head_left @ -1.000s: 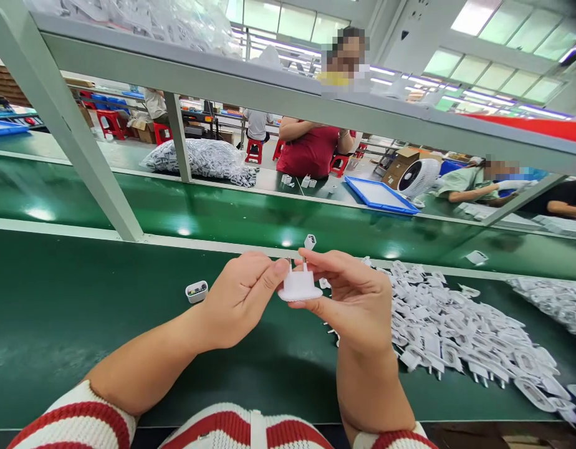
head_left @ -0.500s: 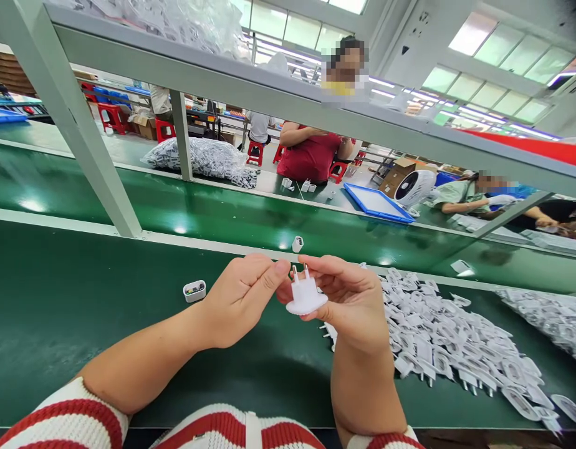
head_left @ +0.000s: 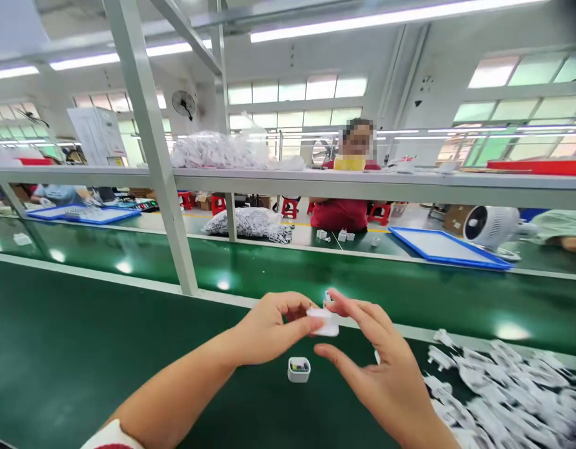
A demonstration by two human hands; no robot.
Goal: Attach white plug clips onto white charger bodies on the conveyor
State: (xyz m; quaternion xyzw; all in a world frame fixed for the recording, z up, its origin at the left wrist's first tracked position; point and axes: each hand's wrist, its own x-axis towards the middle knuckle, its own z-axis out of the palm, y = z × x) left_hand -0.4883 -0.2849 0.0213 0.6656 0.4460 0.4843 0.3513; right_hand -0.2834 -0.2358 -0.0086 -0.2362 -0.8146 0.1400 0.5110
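Observation:
My left hand (head_left: 269,327) pinches a white plug cover (head_left: 326,327) between thumb and fingers, above the green bench. Just right of it, my right hand (head_left: 386,362) is open, thumb and fingers spread apart around the cover's right end. One right fingertip is close to the cover's upper side; whether it touches I cannot tell. The cover's pins are not clearly visible. Below the hands, a white charger housing (head_left: 299,370) stands on the bench, its open top showing components inside. To the right lies a heap of white plug covers (head_left: 503,386).
A green conveyor belt (head_left: 250,277) runs behind the bench, bordered by a pale rail. A metal post (head_left: 164,187) rises at left to a shelf (head_left: 288,179). Across the belt are a blue-rimmed tray (head_left: 449,249), a white fan (head_left: 491,223) and a person in red (head_left: 339,215).
The plug cover has passed from my right hand's grip to my left hand's, and my right fingers have spread. My view has turned left and upward.

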